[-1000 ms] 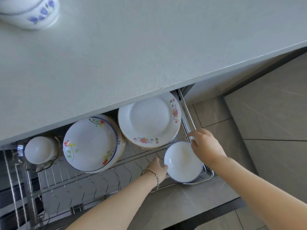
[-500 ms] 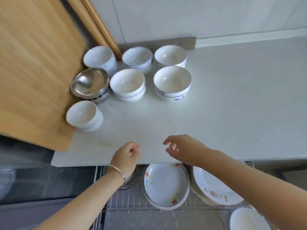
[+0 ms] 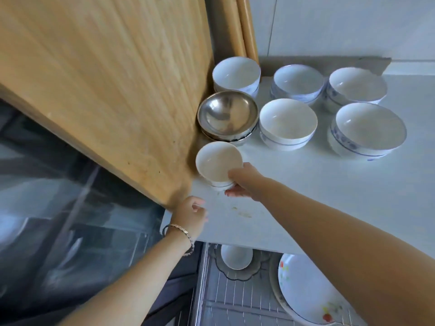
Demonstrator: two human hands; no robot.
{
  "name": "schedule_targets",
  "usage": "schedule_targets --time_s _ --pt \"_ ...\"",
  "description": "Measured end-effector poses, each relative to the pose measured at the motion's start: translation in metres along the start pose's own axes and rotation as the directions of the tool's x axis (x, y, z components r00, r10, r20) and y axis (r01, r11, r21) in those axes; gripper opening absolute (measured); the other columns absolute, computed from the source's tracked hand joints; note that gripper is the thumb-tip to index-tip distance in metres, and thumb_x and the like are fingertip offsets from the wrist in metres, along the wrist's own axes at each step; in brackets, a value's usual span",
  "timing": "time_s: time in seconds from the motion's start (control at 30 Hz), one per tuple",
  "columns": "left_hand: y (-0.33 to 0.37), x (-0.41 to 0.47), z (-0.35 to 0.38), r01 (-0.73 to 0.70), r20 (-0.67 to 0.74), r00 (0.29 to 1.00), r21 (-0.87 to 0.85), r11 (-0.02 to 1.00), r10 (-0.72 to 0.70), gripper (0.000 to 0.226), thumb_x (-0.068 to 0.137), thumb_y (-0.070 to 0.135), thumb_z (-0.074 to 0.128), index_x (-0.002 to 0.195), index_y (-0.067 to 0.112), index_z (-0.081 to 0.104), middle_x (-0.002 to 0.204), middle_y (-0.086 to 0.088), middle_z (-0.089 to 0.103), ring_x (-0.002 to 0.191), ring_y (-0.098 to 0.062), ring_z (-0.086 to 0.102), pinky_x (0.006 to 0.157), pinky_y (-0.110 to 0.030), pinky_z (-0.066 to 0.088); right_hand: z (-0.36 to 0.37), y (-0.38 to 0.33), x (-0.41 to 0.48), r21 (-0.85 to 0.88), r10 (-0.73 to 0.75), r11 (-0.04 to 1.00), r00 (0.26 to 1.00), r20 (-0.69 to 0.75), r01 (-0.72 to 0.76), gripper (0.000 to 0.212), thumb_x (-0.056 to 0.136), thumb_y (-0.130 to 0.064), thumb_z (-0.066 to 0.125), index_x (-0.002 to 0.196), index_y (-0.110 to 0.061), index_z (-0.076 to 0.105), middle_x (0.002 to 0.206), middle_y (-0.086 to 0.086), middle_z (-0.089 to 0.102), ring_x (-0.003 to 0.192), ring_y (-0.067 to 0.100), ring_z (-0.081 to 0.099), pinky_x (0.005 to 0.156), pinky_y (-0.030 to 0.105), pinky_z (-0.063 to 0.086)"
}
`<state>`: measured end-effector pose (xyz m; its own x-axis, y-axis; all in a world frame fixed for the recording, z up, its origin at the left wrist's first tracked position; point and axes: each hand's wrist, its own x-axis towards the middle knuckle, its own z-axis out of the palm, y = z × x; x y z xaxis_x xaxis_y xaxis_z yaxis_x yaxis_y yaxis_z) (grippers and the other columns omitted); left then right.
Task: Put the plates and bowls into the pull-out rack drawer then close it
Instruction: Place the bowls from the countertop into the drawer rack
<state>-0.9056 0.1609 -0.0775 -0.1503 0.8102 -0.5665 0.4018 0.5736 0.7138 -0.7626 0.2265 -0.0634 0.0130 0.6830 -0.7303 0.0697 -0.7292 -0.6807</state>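
Observation:
My right hand [image 3: 244, 183] grips a small white bowl [image 3: 217, 162] at the counter's left front, thumb over its near rim, and the bowl is tilted. My left hand [image 3: 190, 214] hovers loosely curled and empty near the counter's front left corner. Behind stand a steel bowl stack [image 3: 227, 114] and several white bowls, some blue-patterned [image 3: 369, 129]. Below the counter edge the wire rack drawer [image 3: 235, 302] is pulled out; it holds a white cup [image 3: 236, 257] on a glass dish and floral plates [image 3: 306, 292].
A wooden panel [image 3: 106, 78] rises directly left of the bowls, close to the held bowl. The white countertop [image 3: 317, 196] stretches right of my arm. A dark glass surface [image 3: 58, 220] lies lower left.
The view swung from the drawer up to the counter. My right hand reached left and took hold of the small white bowl, tipping it. My left hand drifted toward the counter's corner.

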Motion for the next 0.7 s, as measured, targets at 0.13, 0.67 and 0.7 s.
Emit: schedule_targets --time_s 0.13,0.67,0.7 --pt "0.008 -0.008 -0.004 0.026 0.037 0.999 -0.235 0.972 -0.017 0.038 0.095 0.010 0.045 0.132 0.008 0.042 0.111 -0.012 0.052 0.069 -0.016 0.059 0.063 -0.029 0.049 -0.005 0.016 -0.009 0.134 -0.011 0.991 0.997 -0.076 0.021 0.034 0.086 -0.005 0.043 0.118 -0.015 0.044 0.105 0.009 0.053 0.080 0.028 0.064 0.073 0.037 0.060" --pt "-0.040 -0.149 0.133 0.200 0.717 0.685 -0.015 0.980 -0.129 0.049 0.087 -0.004 0.051 0.112 0.037 0.043 0.090 -0.001 0.063 0.067 -0.024 0.068 0.062 -0.033 0.059 -0.169 0.224 -0.191 -0.181 0.063 0.981 0.997 -0.039 -0.069 0.046 0.072 -0.017 0.054 0.107 -0.046 0.052 0.089 0.003 0.068 0.086 0.026 0.071 0.077 0.037 0.060" --pt "-0.054 -0.155 0.147 0.233 0.729 0.662 0.021 0.972 -0.174 0.050 0.086 -0.006 0.050 0.111 0.037 0.042 0.090 -0.003 0.061 0.067 -0.025 0.067 0.063 -0.033 0.059 -0.173 0.244 -0.193 -0.170 0.100 0.980 0.994 -0.043 -0.106 0.047 0.076 -0.012 0.055 0.113 -0.042 0.051 0.090 0.003 0.067 0.085 0.025 0.070 0.076 0.038 0.060"
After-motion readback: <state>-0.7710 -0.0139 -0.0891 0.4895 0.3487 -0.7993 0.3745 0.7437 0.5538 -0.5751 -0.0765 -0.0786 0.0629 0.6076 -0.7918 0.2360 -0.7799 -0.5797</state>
